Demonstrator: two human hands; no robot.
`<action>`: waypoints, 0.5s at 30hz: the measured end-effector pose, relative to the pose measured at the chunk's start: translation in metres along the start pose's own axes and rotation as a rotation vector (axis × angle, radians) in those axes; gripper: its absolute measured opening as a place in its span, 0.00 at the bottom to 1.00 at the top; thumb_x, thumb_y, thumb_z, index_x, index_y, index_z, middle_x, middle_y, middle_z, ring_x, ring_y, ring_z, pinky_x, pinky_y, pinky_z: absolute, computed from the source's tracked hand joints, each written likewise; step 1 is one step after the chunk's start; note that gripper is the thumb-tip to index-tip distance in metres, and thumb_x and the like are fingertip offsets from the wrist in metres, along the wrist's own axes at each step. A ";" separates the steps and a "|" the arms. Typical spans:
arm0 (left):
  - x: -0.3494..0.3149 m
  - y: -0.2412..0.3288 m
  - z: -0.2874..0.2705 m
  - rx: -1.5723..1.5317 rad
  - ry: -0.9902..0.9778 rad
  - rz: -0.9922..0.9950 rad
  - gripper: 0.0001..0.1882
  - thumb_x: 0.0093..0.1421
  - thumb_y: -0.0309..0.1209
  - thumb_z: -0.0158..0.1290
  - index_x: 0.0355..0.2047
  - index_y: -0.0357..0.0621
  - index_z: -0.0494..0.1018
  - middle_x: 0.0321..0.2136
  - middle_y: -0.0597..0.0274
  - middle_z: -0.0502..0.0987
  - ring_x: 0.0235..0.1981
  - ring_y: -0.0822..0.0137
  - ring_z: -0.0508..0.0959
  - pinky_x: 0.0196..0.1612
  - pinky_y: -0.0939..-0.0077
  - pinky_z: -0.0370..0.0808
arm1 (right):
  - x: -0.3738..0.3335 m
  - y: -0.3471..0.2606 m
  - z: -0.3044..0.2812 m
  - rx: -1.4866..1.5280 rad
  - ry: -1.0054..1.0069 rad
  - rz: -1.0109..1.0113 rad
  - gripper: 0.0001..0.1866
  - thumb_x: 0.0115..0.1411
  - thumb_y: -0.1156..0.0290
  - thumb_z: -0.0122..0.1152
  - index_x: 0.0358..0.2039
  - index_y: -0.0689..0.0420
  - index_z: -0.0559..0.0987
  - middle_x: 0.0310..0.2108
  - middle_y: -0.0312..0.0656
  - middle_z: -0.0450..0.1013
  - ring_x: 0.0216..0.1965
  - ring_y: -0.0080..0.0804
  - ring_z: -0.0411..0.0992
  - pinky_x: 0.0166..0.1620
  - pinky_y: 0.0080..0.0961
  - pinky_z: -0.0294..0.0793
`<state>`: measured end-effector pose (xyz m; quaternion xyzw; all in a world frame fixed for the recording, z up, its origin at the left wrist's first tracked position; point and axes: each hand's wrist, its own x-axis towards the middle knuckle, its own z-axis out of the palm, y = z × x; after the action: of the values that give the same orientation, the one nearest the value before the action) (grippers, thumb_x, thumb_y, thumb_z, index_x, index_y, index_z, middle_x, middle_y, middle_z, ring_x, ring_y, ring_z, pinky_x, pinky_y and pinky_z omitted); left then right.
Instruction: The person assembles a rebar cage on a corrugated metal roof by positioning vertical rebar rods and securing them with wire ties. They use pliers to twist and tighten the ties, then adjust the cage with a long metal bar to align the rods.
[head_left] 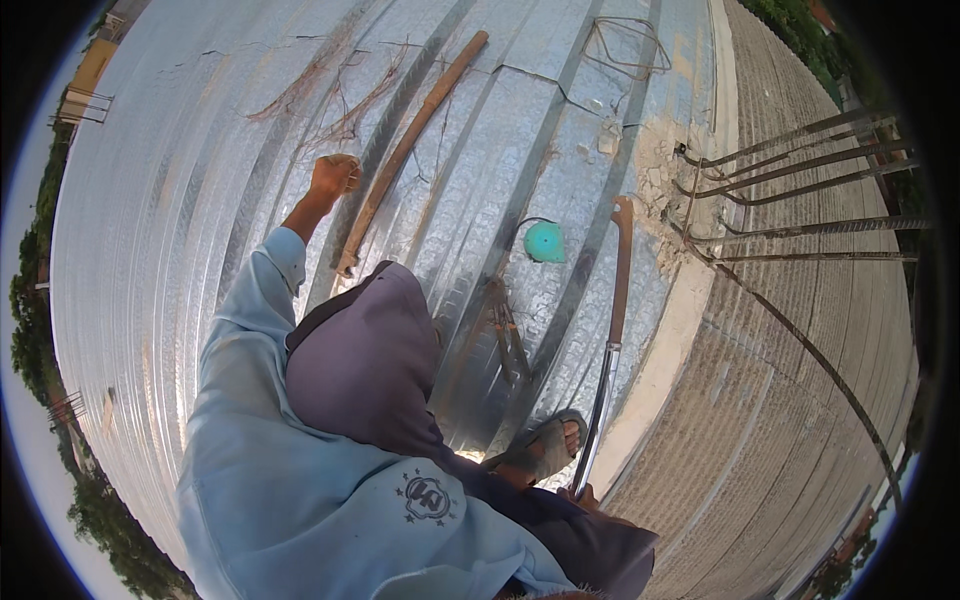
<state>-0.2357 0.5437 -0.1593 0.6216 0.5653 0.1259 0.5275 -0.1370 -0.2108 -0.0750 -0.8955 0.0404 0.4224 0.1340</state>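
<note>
Left hand (333, 176): extended away from the body at the end of a pale blue sleeve (262, 290), fingers curled into a loose fist over the corrugated metal sheeting (180, 200); whether anything thin is pinched inside the fist cannot be told. Tangled thin wires (340, 105): lying on the sheeting just beyond and above that hand. Long brown pole (410, 140): lying flat, running diagonally from just right of the left hand up and away from it. Right hand (583, 496): low, near the body, only partly visible, closed around the lower end of a long-handled tool (612, 330). The tool has a shiny metal shaft near the hand and a brownish upper part ending in a curved tip (623, 207) far ahead of the hand. Sandalled foot (545, 445): planted on the sheeting just left of the right hand, beside the shaft. Round teal object (545, 241): on the sheeting, left of the tool's upper end, well apart from both hands. Bent reinforcing bars (800, 160): projecting to the right of the tool tip, over a concrete edge (665, 340) and a brick wall face (800, 380).
</note>
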 end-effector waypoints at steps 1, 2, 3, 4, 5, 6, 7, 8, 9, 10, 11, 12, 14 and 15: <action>-0.005 -0.010 0.006 0.018 0.034 0.022 0.14 0.63 0.33 0.54 0.43 0.36 0.78 0.31 0.57 0.81 0.26 0.67 0.80 0.30 0.72 0.77 | 0.021 -0.006 0.016 0.160 0.022 -0.210 0.15 0.51 0.67 0.65 0.32 0.65 0.74 0.22 0.45 0.73 0.27 0.34 0.74 0.31 0.37 0.73; -0.008 -0.014 0.008 0.056 0.058 0.106 0.13 0.63 0.31 0.54 0.41 0.34 0.79 0.29 0.58 0.81 0.25 0.68 0.80 0.29 0.73 0.76 | 0.038 -0.032 0.025 0.265 -0.005 -0.212 0.14 0.52 0.67 0.65 0.31 0.65 0.74 0.23 0.44 0.74 0.27 0.33 0.74 0.31 0.36 0.73; -0.009 -0.014 0.007 0.131 0.113 0.169 0.12 0.62 0.32 0.55 0.39 0.34 0.80 0.29 0.55 0.82 0.26 0.65 0.81 0.31 0.70 0.78 | 0.056 -0.062 0.031 0.409 0.008 -0.318 0.14 0.52 0.67 0.65 0.29 0.64 0.73 0.22 0.41 0.72 0.24 0.28 0.71 0.29 0.33 0.71; -0.012 -0.014 0.004 0.212 0.165 0.225 0.12 0.61 0.32 0.56 0.37 0.35 0.81 0.28 0.52 0.83 0.26 0.63 0.83 0.33 0.67 0.79 | 0.065 -0.102 0.026 0.494 -0.114 -0.291 0.12 0.53 0.68 0.64 0.27 0.62 0.72 0.21 0.38 0.70 0.22 0.24 0.68 0.26 0.28 0.68; -0.015 -0.009 0.001 0.329 0.227 0.299 0.12 0.61 0.32 0.56 0.38 0.36 0.81 0.29 0.50 0.83 0.28 0.61 0.83 0.35 0.66 0.79 | 0.084 -0.131 0.031 0.471 -0.058 -0.438 0.09 0.56 0.74 0.63 0.30 0.58 0.70 0.17 0.33 0.66 0.14 0.18 0.64 0.16 0.21 0.62; -0.016 0.000 -0.004 0.448 0.286 0.375 0.12 0.61 0.33 0.56 0.38 0.37 0.81 0.31 0.49 0.83 0.30 0.58 0.84 0.37 0.66 0.79 | 0.096 -0.157 0.030 0.542 -0.092 -0.385 0.09 0.53 0.71 0.64 0.27 0.61 0.71 0.17 0.34 0.66 0.18 0.19 0.64 0.22 0.24 0.65; -0.018 0.008 -0.008 0.565 0.347 0.451 0.12 0.60 0.33 0.56 0.39 0.37 0.81 0.32 0.48 0.84 0.32 0.56 0.84 0.39 0.65 0.79 | 0.103 -0.187 0.030 0.588 -0.143 -0.364 0.10 0.53 0.71 0.64 0.27 0.61 0.72 0.16 0.33 0.66 0.15 0.19 0.64 0.19 0.25 0.64; -0.019 0.016 -0.009 0.540 0.303 0.447 0.12 0.60 0.33 0.56 0.39 0.38 0.81 0.33 0.47 0.83 0.33 0.55 0.84 0.40 0.65 0.78 | 0.115 -0.207 0.032 0.605 -0.128 -0.379 0.10 0.54 0.70 0.64 0.27 0.61 0.72 0.16 0.34 0.67 0.13 0.20 0.63 0.17 0.26 0.63; -0.021 0.024 -0.009 0.514 0.248 0.456 0.12 0.60 0.32 0.55 0.39 0.38 0.81 0.33 0.47 0.83 0.34 0.54 0.84 0.41 0.64 0.78 | 0.135 -0.213 0.036 0.536 -0.084 -0.389 0.10 0.54 0.70 0.64 0.27 0.62 0.73 0.18 0.36 0.68 0.16 0.23 0.67 0.20 0.28 0.66; -0.019 0.029 -0.008 0.493 0.190 0.473 0.12 0.60 0.32 0.55 0.39 0.38 0.81 0.34 0.47 0.83 0.35 0.52 0.84 0.42 0.64 0.78 | 0.146 -0.213 0.045 0.493 -0.070 -0.405 0.11 0.54 0.69 0.64 0.28 0.63 0.73 0.19 0.39 0.69 0.18 0.26 0.68 0.22 0.31 0.67; -0.016 0.023 -0.010 0.462 0.175 0.509 0.11 0.61 0.32 0.54 0.39 0.38 0.81 0.33 0.48 0.83 0.35 0.54 0.84 0.41 0.65 0.78 | 0.155 -0.216 0.056 0.459 -0.045 -0.419 0.12 0.54 0.69 0.64 0.28 0.65 0.73 0.19 0.41 0.70 0.19 0.30 0.70 0.25 0.33 0.69; -0.016 0.022 -0.006 0.424 0.101 0.457 0.11 0.61 0.31 0.54 0.39 0.38 0.81 0.31 0.50 0.84 0.34 0.57 0.84 0.41 0.66 0.78 | 0.168 -0.219 0.058 0.421 0.008 -0.428 0.13 0.54 0.69 0.64 0.29 0.66 0.74 0.20 0.44 0.72 0.21 0.33 0.71 0.27 0.35 0.70; -0.006 0.006 0.002 0.370 0.041 0.444 0.11 0.61 0.28 0.54 0.39 0.35 0.80 0.31 0.53 0.83 0.34 0.64 0.83 0.41 0.70 0.77 | 0.181 -0.213 0.071 0.290 0.177 -0.564 0.11 0.55 0.68 0.63 0.28 0.63 0.74 0.19 0.37 0.70 0.19 0.25 0.67 0.23 0.31 0.67; -0.002 -0.003 0.006 0.363 0.064 0.489 0.11 0.61 0.29 0.54 0.40 0.35 0.80 0.31 0.54 0.83 0.34 0.64 0.83 0.41 0.70 0.77 | 0.180 -0.216 0.074 0.298 0.136 -0.513 0.13 0.55 0.67 0.63 0.29 0.65 0.74 0.21 0.45 0.71 0.23 0.34 0.70 0.28 0.35 0.68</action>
<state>-0.2334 0.5377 -0.1635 0.8189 0.4284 0.1657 0.3440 -0.0371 0.0242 -0.2135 -0.8733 -0.1164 0.3031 0.3632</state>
